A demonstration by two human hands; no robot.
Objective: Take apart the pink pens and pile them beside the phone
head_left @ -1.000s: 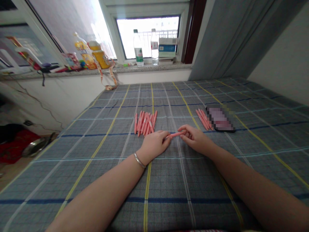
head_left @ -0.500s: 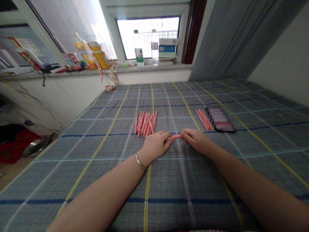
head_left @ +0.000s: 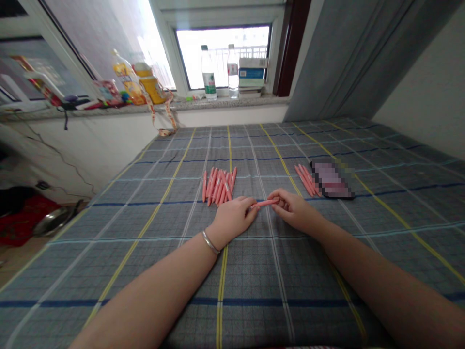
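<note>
A pink pen (head_left: 265, 203) lies crosswise between my two hands, just above the plaid cloth. My left hand (head_left: 236, 212), with a silver bangle at its wrist, is closed around the pen's left end. At the pen's right end, my right hand (head_left: 290, 209) has it between curled fingers, the thumb a little lower and apart. Just beyond my left hand is a loose pile of several similar pink pens (head_left: 219, 185). A smaller group of pink pens (head_left: 307, 180) lies farther off, past my right hand.
Beside the smaller pen group rests a phone (head_left: 332, 179), its screen blurred out. Plaid cloth (head_left: 145, 271) covers the surface under my arms. Along the windowsill (head_left: 189, 103) stand two clear bottles (head_left: 209, 77), a yellow bottle (head_left: 153, 87) with a strap, and stacked boxes (head_left: 251, 75).
My right hand's fingers have loosened and lifted slightly, showing more of the pen's right end, which has tilted up a little. My left hand has barely moved.
</note>
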